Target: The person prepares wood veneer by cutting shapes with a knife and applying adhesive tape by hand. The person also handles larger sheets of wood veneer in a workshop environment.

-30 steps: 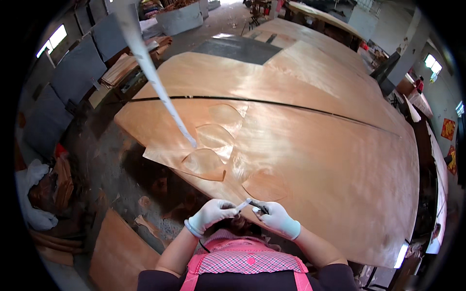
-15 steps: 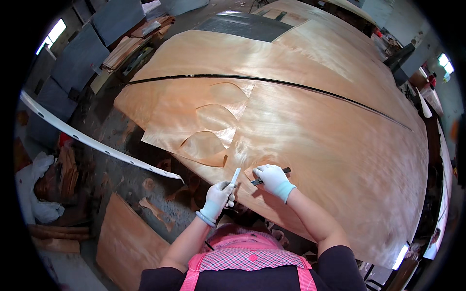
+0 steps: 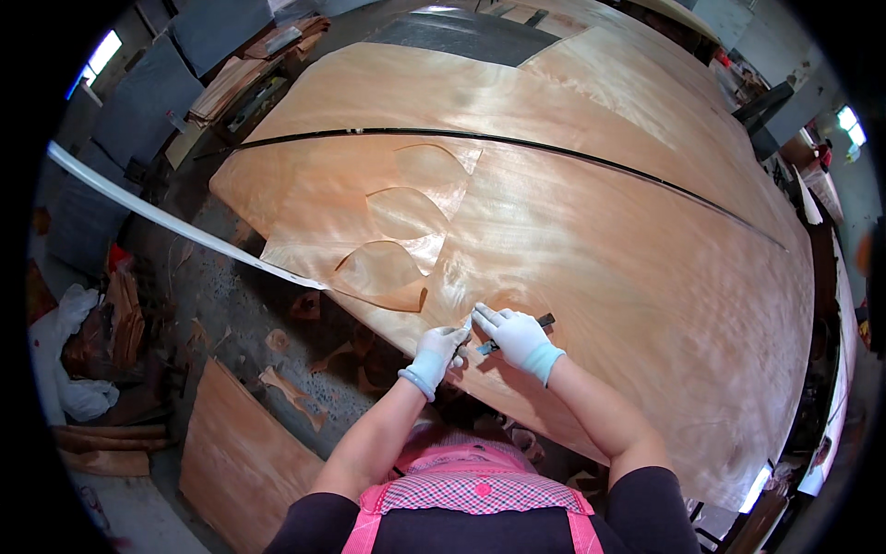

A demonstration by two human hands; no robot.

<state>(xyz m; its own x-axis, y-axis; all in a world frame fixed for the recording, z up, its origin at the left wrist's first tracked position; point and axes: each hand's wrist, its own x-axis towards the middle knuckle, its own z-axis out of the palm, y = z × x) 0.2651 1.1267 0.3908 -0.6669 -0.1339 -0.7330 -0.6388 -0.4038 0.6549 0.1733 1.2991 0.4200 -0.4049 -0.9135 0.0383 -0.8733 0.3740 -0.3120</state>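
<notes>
My gloved left hand (image 3: 438,355) is closed on a small pale strip (image 3: 465,326), held near the front edge of the large wooden veneer sheet (image 3: 637,332). My gloved right hand (image 3: 512,342) grips a dark, flat tool (image 3: 544,322) over the sheet, its fingertips close against the pale strip; whether they touch it is unclear. Just left and above lie leaf-shaped cut or curled veneer sections (image 3: 378,272). A long white perforated strip (image 3: 185,231) stretches from the upper left to the sheet's edge. A long thin black bar (image 3: 572,150) lies across the sheet.
A dark panel (image 3: 461,37) lies at the back. Stacked boards (image 3: 235,88) and grey padded panels (image 3: 166,88) stand at left, above a white plastic bundle (image 3: 74,369). A loose veneer board (image 3: 240,462) and scraps (image 3: 295,397) lie low left. A red-clad person (image 3: 821,152) is far right.
Both hands have moved up onto the sheet and come together again after briefly separating. The long white strip, earlier hanging steeply in front, now slants low along the left. The view has shifted.
</notes>
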